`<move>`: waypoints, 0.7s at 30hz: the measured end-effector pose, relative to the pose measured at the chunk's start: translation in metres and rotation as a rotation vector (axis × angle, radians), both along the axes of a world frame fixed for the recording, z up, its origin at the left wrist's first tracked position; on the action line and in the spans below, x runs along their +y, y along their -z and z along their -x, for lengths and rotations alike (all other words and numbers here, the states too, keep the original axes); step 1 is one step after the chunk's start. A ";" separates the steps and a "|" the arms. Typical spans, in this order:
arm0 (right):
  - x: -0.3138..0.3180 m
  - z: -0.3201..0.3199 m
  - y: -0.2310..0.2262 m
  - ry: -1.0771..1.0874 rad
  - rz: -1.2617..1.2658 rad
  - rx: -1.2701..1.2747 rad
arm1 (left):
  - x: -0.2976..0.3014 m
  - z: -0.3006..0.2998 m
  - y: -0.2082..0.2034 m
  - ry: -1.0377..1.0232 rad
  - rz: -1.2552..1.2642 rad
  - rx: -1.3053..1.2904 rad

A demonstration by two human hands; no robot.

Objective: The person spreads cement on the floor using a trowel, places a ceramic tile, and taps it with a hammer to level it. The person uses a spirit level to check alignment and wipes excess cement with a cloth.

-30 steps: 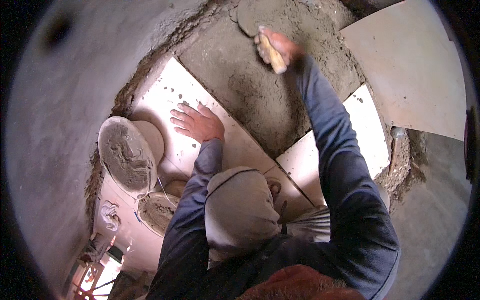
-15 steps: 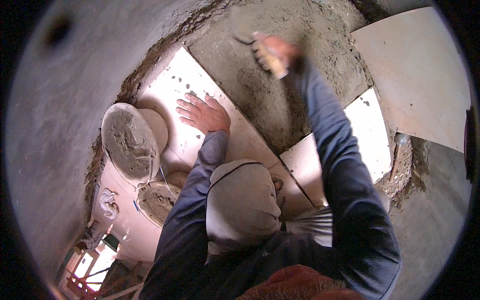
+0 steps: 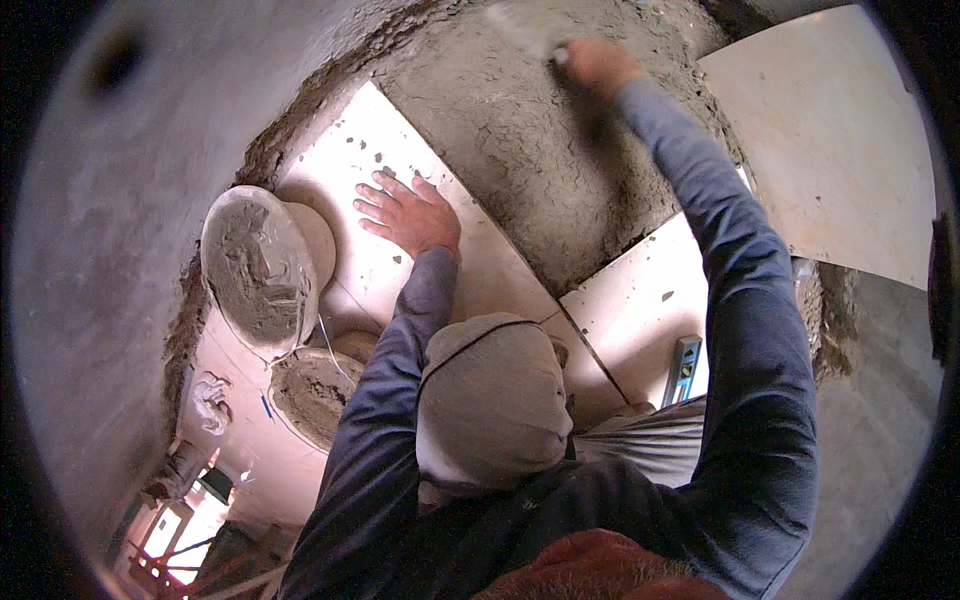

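Nearest you, two mortar-caked buckets [image 3: 262,270] stand by your left hand [image 3: 410,215], which lies flat and spread on a laid white tile [image 3: 400,150], holding nothing. Farther out, your right hand [image 3: 597,66] closes its grip on a trowel [image 3: 525,22] over the grey mortar bed [image 3: 545,150].

Two buckets stand side by side at the left: a larger bucket [image 3: 262,270] holding grey mortar and a smaller bucket [image 3: 312,395] below it. Three pale floor tiles show: one tile [image 3: 380,210] under the left hand [image 3: 410,213], a second tile [image 3: 650,310] lower right, and a third tile [image 3: 830,150] at the far right. One blue spirit level [image 3: 684,368] lies on the second tile. One mortar bed [image 3: 540,140] is there. Two hands show, the right hand [image 3: 597,62] at the top.
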State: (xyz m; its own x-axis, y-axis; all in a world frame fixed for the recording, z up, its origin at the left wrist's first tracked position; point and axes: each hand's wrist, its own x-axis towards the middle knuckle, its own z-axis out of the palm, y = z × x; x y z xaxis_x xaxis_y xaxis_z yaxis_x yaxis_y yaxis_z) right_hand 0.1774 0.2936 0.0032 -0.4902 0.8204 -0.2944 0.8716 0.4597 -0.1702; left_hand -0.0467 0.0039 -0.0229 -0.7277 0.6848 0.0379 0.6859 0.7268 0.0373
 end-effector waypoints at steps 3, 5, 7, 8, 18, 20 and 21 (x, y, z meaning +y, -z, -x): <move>0.029 -0.035 -0.004 0.070 -0.003 -0.055 | 0.001 0.000 0.001 -0.009 0.069 0.036; 0.022 -0.024 -0.006 0.075 0.168 -0.040 | 0.003 0.000 0.003 -0.014 0.037 0.018; -0.012 0.018 0.000 -0.123 0.213 0.109 | 0.002 0.000 0.005 -0.018 0.032 0.050; -0.029 0.043 0.002 -0.135 0.262 0.232 | 0.002 0.000 0.005 -0.009 0.020 0.090; -0.106 0.059 -0.030 -0.337 0.595 0.062 | 0.003 -0.002 0.004 -0.022 0.007 0.036; -0.097 0.058 -0.038 -0.357 0.416 0.067 | 0.002 -0.002 0.005 -0.025 -0.009 0.042; -0.091 0.065 -0.038 -0.327 0.465 0.019 | 0.001 -0.002 0.006 -0.021 -0.006 0.027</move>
State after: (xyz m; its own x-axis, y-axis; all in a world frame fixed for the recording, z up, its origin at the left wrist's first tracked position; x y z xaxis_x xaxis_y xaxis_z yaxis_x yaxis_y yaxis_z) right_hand 0.1126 0.2029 0.0411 -0.7061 0.4111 -0.5765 0.6909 0.5784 -0.4337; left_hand -0.0445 0.0048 -0.0285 -0.7403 0.6694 0.0621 0.6716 0.7405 0.0234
